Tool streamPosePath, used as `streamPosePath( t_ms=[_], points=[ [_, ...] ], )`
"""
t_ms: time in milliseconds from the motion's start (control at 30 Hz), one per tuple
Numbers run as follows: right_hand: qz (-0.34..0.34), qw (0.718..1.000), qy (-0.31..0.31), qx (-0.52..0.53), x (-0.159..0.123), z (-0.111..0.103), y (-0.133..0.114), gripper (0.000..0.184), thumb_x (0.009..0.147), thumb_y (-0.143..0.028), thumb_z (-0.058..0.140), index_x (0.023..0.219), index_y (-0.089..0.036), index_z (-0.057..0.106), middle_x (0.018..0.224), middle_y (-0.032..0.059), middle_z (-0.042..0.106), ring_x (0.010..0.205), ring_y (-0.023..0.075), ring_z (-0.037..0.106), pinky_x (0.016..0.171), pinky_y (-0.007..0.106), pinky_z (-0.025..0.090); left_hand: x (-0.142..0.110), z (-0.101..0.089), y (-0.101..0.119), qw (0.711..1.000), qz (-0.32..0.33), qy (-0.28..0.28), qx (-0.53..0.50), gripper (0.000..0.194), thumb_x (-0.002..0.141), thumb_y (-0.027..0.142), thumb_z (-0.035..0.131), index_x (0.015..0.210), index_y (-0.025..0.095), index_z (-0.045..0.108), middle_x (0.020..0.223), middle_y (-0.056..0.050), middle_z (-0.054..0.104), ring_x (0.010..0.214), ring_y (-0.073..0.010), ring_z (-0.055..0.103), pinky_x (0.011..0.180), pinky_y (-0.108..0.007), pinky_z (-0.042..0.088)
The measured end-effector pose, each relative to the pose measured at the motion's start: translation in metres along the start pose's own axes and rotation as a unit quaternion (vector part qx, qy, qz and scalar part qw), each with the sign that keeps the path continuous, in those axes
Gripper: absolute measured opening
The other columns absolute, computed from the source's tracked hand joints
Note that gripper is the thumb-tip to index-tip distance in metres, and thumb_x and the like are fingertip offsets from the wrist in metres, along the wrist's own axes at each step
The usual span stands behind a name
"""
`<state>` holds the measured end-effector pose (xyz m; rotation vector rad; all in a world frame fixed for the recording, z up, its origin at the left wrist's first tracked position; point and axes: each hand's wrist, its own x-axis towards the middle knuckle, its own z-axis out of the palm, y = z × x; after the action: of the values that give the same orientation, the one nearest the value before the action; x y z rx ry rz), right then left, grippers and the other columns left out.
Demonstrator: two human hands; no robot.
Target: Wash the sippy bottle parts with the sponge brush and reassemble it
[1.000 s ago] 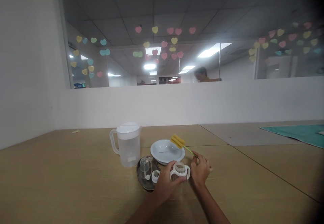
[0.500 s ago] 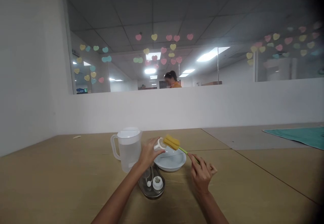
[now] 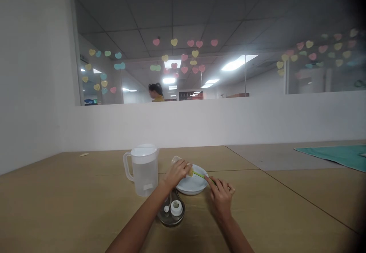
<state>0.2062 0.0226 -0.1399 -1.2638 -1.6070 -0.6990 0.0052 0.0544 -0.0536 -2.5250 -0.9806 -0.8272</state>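
Note:
My left hand (image 3: 178, 173) is closed around a clear baby bottle (image 3: 176, 159), tilted over the white bowl (image 3: 193, 188), and covers most of it. In my right hand (image 3: 221, 196) is the green handle of a bottle brush (image 3: 199, 174). Only a bit of its yellow sponge head shows at the bottle's mouth; the rest is out of sight. Below my left forearm, a dark metal tray (image 3: 170, 221) carries a white bottle collar (image 3: 176, 208) and a thin tube with a small white end (image 3: 166, 209).
A translucent pitcher (image 3: 145, 174) with a white lid stands left of the bowl. A teal cloth (image 3: 337, 155) lies at the far right of the table. Behind is a white wall (image 3: 183, 123) with a window, through which a person (image 3: 156, 92) is visible.
The bottle has gone from upright near me to tilted over the bowl, and the sponge head has entered its mouth. Beyond the glass, the person has moved left.

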Motion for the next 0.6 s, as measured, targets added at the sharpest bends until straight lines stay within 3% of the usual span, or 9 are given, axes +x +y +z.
streamPosePath(
  t_ms=[67, 167, 233, 300, 400, 500, 600],
  points=[
    [0.052, 0.998, 0.006, -0.02, 0.0, 0.0, 0.011, 0.04, 0.079, -0.012, 0.038, 0.104, -0.029, 0.066, 0.098, 0.0045, 0.068, 0.092, 0.0184, 0.054, 0.085, 0.036, 0.025, 0.005, 0.0, -0.008, 0.998, -0.052, 0.027, -0.005, 0.041, 0.075, 0.003, 0.058, 0.112, 0.022, 0.055, 0.114, -0.008, 0.06, 0.112, -0.0215, 0.053, 0.097, -0.038, 0.04],
    [0.218, 0.973, -0.002, -0.071, 0.0, -0.002, 0.025, 0.039, 0.082, -0.018, 0.035, 0.106, -0.023, 0.066, 0.1, 0.0097, 0.067, 0.091, 0.0244, 0.056, 0.082, 0.041, 0.03, 0.008, -0.007, -0.012, 0.985, -0.145, 0.089, -0.035, 0.043, 0.075, 0.01, 0.061, 0.117, 0.02, 0.053, 0.116, -0.01, 0.059, 0.113, -0.0237, 0.051, 0.096, -0.04, 0.041],
    [0.339, 0.934, -0.072, -0.083, 0.001, -0.003, 0.03, 0.042, 0.082, -0.019, 0.034, 0.112, -0.019, 0.063, 0.099, 0.0135, 0.067, 0.085, 0.0264, 0.058, 0.074, 0.04, 0.035, 0.003, -0.01, -0.002, 0.963, -0.199, 0.153, -0.097, 0.053, 0.076, 0.021, 0.065, 0.125, 0.021, 0.046, 0.119, -0.01, 0.057, 0.112, -0.0237, 0.052, 0.094, -0.039, 0.043],
    [0.395, 0.902, -0.162, -0.064, 0.001, -0.003, 0.031, 0.043, 0.08, -0.018, 0.037, 0.114, -0.017, 0.062, 0.095, 0.0151, 0.067, 0.077, 0.0251, 0.061, 0.064, 0.035, 0.038, -0.007, -0.007, 0.018, 0.93, -0.24, 0.213, -0.182, 0.06, 0.078, 0.033, 0.063, 0.131, 0.023, 0.038, 0.122, -0.009, 0.056, 0.109, -0.0216, 0.054, 0.093, -0.037, 0.044],
    [0.381, 0.898, -0.218, -0.033, 0.0, -0.001, 0.027, 0.039, 0.076, -0.016, 0.042, 0.108, -0.017, 0.066, 0.096, 0.014, 0.068, 0.073, 0.022, 0.063, 0.058, 0.029, 0.039, -0.027, 0.008, 0.054, 0.905, -0.263, 0.207, -0.264, 0.061, 0.079, 0.041, 0.059, 0.132, 0.022, 0.036, 0.117, -0.008, 0.059, 0.104, -0.0204, 0.057, 0.09, -0.036, 0.045],
    [0.347, 0.91, -0.227, -0.021, 0.0, 0.001, 0.02, 0.036, 0.072, -0.013, 0.045, 0.099, -0.017, 0.069, 0.096, 0.0127, 0.068, 0.075, 0.0207, 0.064, 0.059, 0.027, 0.04, -0.046, 0.025, 0.078, 0.916, -0.233, 0.148, -0.292, 0.058, 0.077, 0.042, 0.061, 0.128, 0.021, 0.041, 0.12, -0.008, 0.058, 0.106, -0.0206, 0.055, 0.092, -0.035, 0.045],
    [0.321, 0.915, -0.244, -0.021, 0.001, 0.002, 0.017, 0.035, 0.068, -0.009, 0.046, 0.093, -0.016, 0.07, 0.094, 0.0124, 0.069, 0.077, 0.0206, 0.065, 0.062, 0.026, 0.041, -0.057, 0.035, 0.085, 0.932, -0.193, 0.107, -0.287, 0.06, 0.075, 0.04, 0.062, 0.127, 0.019, 0.043, 0.114, -0.01, 0.06, 0.1, -0.0215, 0.057, 0.091, -0.036, 0.045]
  ],
)
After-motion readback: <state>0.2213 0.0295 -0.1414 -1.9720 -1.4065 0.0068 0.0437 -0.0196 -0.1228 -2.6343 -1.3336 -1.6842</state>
